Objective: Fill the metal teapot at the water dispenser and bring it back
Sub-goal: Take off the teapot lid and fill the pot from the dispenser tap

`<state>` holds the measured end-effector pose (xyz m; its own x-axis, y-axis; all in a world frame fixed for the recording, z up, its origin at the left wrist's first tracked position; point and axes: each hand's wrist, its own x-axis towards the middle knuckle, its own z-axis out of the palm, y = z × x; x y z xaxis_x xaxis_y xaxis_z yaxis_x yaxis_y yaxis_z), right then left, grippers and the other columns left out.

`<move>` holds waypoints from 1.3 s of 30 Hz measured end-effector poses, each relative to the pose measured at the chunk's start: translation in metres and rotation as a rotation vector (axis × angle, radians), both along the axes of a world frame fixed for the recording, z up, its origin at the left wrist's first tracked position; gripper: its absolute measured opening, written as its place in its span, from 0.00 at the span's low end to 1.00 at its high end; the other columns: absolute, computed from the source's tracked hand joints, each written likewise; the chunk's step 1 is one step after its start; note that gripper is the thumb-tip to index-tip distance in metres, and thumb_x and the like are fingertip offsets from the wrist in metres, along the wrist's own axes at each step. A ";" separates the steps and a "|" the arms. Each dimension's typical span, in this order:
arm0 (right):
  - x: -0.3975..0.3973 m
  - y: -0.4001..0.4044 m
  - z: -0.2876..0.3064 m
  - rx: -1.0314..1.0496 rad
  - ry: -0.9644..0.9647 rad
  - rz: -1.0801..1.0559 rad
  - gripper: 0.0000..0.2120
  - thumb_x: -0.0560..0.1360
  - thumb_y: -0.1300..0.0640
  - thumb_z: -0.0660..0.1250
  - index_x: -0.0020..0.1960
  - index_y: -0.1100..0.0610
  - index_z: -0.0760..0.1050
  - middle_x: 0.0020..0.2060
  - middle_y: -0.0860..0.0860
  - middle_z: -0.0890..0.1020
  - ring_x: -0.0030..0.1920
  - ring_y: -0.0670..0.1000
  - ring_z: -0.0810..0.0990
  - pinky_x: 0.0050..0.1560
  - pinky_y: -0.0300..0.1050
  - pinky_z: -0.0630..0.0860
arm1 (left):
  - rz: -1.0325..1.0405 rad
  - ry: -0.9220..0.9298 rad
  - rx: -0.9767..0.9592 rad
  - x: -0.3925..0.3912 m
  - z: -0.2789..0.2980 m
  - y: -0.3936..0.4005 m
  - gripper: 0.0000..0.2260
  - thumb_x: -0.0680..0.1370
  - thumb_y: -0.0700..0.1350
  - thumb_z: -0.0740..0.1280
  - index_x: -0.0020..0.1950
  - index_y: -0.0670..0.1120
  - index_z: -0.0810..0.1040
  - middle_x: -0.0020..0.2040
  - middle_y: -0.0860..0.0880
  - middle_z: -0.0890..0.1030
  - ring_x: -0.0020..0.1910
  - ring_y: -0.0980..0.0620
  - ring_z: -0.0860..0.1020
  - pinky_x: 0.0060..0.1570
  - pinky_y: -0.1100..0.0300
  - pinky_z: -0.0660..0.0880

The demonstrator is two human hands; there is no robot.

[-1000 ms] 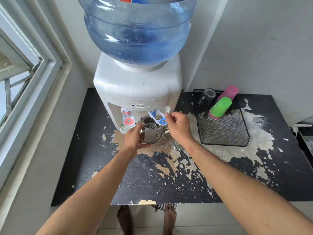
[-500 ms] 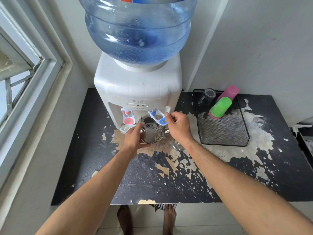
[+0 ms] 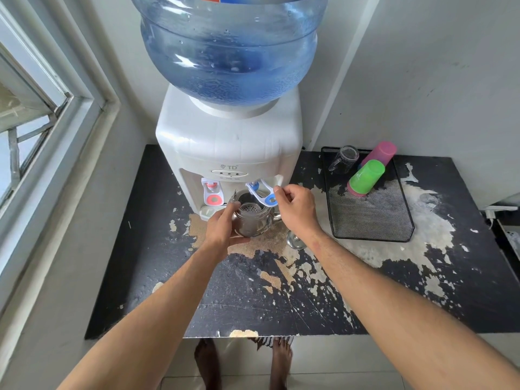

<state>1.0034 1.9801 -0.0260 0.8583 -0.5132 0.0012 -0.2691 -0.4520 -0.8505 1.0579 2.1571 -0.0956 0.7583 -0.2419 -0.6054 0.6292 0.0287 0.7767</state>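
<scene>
1. The left hand is gripping the teapot, fingers curled round its left side and thumb under its near wall, holding it in front of the dispenser.
2. The teapot is sitting directly below the blue tap, lid off, with a perforated strainer showing in its open mouth. Whether water is running cannot be told.
3. The right hand is pinching the blue tap's lever with curled fingers, at the lever's right end.
4. The red tap is hanging untouched, just left of the teapot.
5. The lid is lying on the table, just right of the teapot and partly hidden by the right wrist.
6. A blue water bottle is standing inverted on top of the dispenser.
7. A black mesh tray is lying on the table to the right of the dispenser, carrying a green cup, a pink cup and a clear glass, all tipped on their sides.
8. The table's black coating is flaking away in pale patches.
9. A window is flanking the scene at left, and two bare feet are showing below the table edge.
</scene>
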 end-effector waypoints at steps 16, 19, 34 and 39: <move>-0.001 0.002 0.004 -0.007 0.000 -0.002 0.20 0.81 0.53 0.67 0.31 0.50 0.71 0.26 0.42 0.74 0.26 0.37 0.74 0.23 0.31 0.64 | 0.012 0.033 0.032 0.001 0.002 0.001 0.32 0.63 0.63 0.74 0.60 0.44 0.80 0.50 0.39 0.87 0.46 0.39 0.88 0.39 0.47 0.85; 0.000 0.001 0.003 0.017 -0.001 -0.004 0.20 0.81 0.53 0.67 0.31 0.52 0.72 0.25 0.42 0.73 0.25 0.39 0.72 0.24 0.32 0.64 | 0.011 0.030 0.031 0.002 -0.001 0.003 0.24 0.71 0.60 0.73 0.59 0.45 0.80 0.45 0.43 0.89 0.44 0.42 0.88 0.40 0.46 0.85; -0.001 0.008 -0.013 0.016 0.121 0.082 0.20 0.81 0.54 0.69 0.31 0.52 0.73 0.26 0.46 0.74 0.24 0.41 0.68 0.25 0.33 0.63 | 0.001 0.006 0.004 0.001 -0.005 0.005 0.20 0.74 0.58 0.72 0.57 0.45 0.80 0.41 0.45 0.89 0.43 0.42 0.89 0.40 0.47 0.85; 0.006 0.017 -0.021 -0.052 0.185 0.113 0.18 0.81 0.53 0.69 0.33 0.50 0.74 0.30 0.47 0.73 0.24 0.40 0.69 0.23 0.30 0.60 | -0.003 -0.009 0.010 0.001 -0.009 0.009 0.19 0.74 0.58 0.72 0.57 0.46 0.80 0.39 0.46 0.88 0.45 0.42 0.88 0.39 0.48 0.85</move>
